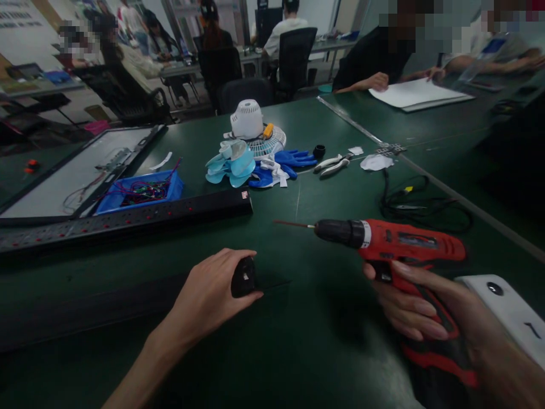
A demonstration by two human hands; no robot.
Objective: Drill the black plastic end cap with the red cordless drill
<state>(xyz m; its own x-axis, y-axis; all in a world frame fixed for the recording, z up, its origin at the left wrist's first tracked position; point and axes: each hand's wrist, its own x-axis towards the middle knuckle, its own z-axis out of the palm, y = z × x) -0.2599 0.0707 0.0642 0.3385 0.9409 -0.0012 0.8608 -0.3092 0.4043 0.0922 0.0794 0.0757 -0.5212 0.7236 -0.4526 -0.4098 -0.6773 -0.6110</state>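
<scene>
R hand (462, 304) grips red drill (404, 241); L hand (208, 287) holds blk bar (123, 301).

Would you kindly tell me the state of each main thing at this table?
Red drill: gripped in the right hand, bit fitted.
Plain black bar: end in the left hand.
Red-dotted black bar: lying flat.
Blue bin: uncovered, holding wires.
Light-blue fan blades: detached, beside the white fan housing.
Blue gloves: unworn.
Pliers: lying down.
Black cable: loosely coiled.
</scene>
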